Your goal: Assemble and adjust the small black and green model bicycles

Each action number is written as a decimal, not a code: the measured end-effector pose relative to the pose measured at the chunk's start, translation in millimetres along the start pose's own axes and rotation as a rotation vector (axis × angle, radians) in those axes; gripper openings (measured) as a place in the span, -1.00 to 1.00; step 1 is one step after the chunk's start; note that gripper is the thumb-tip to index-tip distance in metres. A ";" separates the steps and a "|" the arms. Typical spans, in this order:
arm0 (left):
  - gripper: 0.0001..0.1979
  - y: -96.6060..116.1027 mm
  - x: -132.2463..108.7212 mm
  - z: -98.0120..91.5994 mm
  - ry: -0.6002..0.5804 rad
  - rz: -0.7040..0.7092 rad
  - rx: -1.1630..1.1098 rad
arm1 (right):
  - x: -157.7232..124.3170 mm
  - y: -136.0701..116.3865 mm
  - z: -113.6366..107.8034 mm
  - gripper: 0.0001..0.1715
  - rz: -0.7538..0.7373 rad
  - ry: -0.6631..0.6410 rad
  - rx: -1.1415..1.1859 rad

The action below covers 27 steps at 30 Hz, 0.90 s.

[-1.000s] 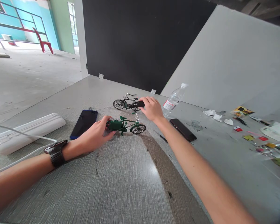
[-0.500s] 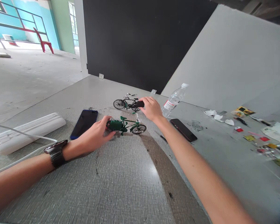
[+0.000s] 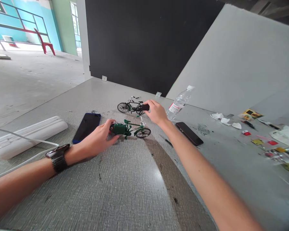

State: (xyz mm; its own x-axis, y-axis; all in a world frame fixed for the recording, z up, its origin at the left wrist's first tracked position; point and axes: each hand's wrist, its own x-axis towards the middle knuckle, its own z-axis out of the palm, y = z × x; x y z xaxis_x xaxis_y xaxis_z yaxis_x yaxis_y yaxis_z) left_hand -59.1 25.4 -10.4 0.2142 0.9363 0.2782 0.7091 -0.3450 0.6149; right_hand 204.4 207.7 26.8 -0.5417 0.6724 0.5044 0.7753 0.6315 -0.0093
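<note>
Two small model bicycles stand upright on the grey table (image 3: 125, 192). The nearer green model bicycle (image 3: 135, 128) faces right, with a green box by its rear wheel. My left hand (image 3: 103, 133) grips it at the rear, thumb and fingers around the back wheel. Behind it, the black model bicycle (image 3: 128, 106) points left. My right hand (image 3: 156, 111) is closed on the rear end of the black one, where a dark box hangs by the back wheel. That wheel is partly hidden by the box and fingers.
A dark blue-edged phone (image 3: 87, 128) and a white power strip-like bar (image 3: 31, 136) with a cable lie left. Right are a clear plastic bottle (image 3: 179, 102), a black phone (image 3: 189, 133), a thin dark tool (image 3: 168, 142), and scattered small parts and tissues (image 3: 225, 121). A black panel (image 3: 144, 41) stands behind.
</note>
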 end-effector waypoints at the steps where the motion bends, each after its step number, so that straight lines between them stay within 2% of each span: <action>1: -0.55 0.2 0.1 -0.2 -0.004 0.000 -0.002 | 0.0 0.0 -0.1 -0.64 0.006 -0.006 0.006; 12: -0.56 2.9 0.4 -1.3 -0.004 -0.013 -0.020 | -0.3 -1.7 -0.8 -0.68 0.023 -0.015 0.045; 27: -0.56 3.5 0.4 -1.9 -0.019 -0.022 -0.026 | -1.7 3.1 5.6 -0.70 0.053 0.068 0.144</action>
State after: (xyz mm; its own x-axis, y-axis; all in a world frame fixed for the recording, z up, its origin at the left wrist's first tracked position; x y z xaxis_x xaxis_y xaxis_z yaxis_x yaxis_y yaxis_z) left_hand -57.8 24.4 -6.8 0.2117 0.9447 0.2505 0.6963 -0.3256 0.6396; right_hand 205.9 210.6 21.0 -0.4742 0.6820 0.5568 0.7450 0.6478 -0.1591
